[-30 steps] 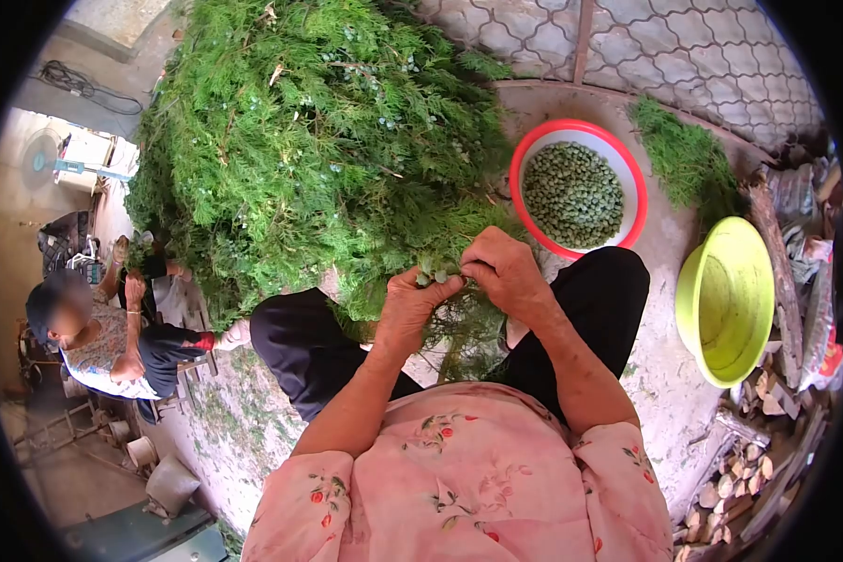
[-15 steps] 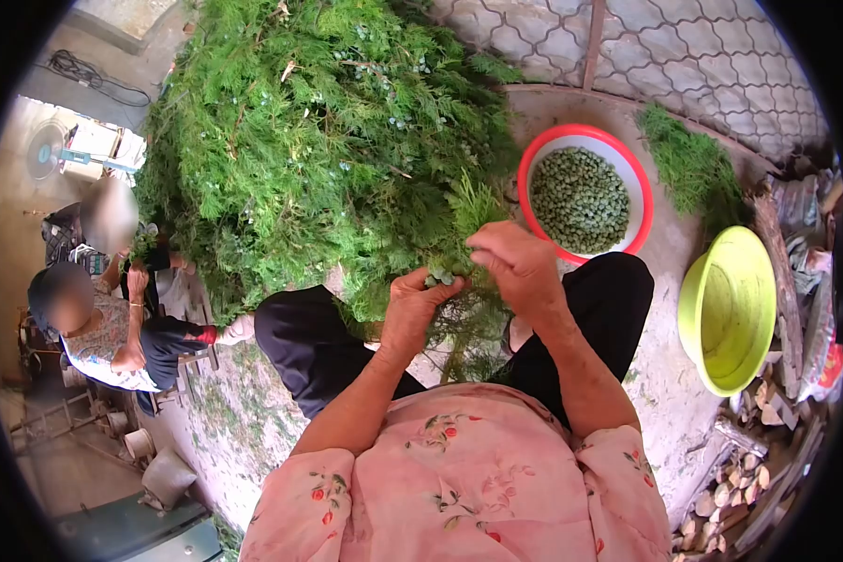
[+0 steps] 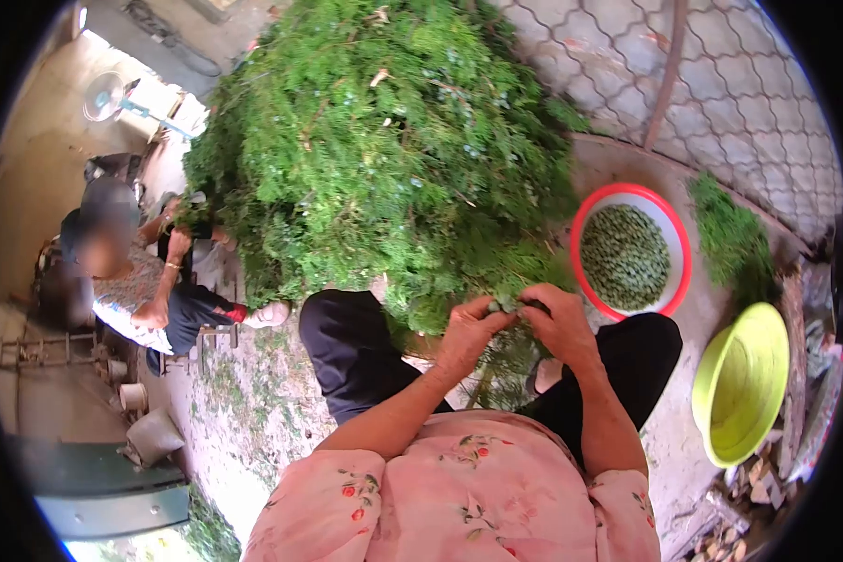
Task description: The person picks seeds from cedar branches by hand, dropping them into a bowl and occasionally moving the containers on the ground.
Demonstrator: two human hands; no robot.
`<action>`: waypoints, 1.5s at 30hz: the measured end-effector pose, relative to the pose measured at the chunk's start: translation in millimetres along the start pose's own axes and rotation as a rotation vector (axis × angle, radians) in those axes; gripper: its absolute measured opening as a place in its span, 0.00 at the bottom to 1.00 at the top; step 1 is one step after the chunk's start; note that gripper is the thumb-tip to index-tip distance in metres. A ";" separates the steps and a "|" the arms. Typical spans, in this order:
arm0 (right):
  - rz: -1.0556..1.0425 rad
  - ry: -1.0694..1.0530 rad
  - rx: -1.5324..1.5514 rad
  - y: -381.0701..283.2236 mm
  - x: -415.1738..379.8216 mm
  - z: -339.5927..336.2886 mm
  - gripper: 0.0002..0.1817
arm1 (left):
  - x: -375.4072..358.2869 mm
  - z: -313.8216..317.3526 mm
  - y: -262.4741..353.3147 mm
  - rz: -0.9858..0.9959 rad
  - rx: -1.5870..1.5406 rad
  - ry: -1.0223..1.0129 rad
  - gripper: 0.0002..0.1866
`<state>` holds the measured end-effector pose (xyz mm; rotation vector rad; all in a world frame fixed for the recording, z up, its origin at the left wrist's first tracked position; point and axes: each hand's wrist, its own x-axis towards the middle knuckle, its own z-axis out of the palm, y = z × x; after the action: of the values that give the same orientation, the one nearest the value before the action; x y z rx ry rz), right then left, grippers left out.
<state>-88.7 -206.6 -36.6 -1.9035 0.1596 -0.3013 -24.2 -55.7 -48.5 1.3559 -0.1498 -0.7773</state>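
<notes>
Over my lap, my left hand (image 3: 473, 330) is closed on a small green sprig (image 3: 504, 303) with pale berries. Close beside it, my right hand (image 3: 557, 323) has its fingers bent together at the sprig's right side; whatever they pinch is too small to make out. A large heap of green branches (image 3: 375, 159) with bluish berries rises in front of my knees. To the right of the heap stands a white basin with a red rim (image 3: 687, 245), partly filled with green berries (image 3: 625, 258).
A yellow-green basin (image 3: 745, 389) stands tilted at the right, near firewood (image 3: 763, 482). Another green branch (image 3: 729, 229) lies beyond the red-rimmed basin. Two people sit at the left, the nearer in a patterned top (image 3: 145, 281). A fan (image 3: 104, 96) stands behind them.
The view has shifted, so the scene sits lower and mostly further right. My right hand has come down from above the sprig to meet my left hand.
</notes>
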 end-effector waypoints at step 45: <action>-0.214 -0.034 -0.007 -3.0 12.3 -0.1 0.14 | 2.6 -0.9 -3.6 0.119 0.305 -0.010 0.04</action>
<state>-77.0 -208.8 -32.2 -1.9344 -0.0664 -0.4127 -23.3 -56.5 -52.9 1.6151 -0.3659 -0.6794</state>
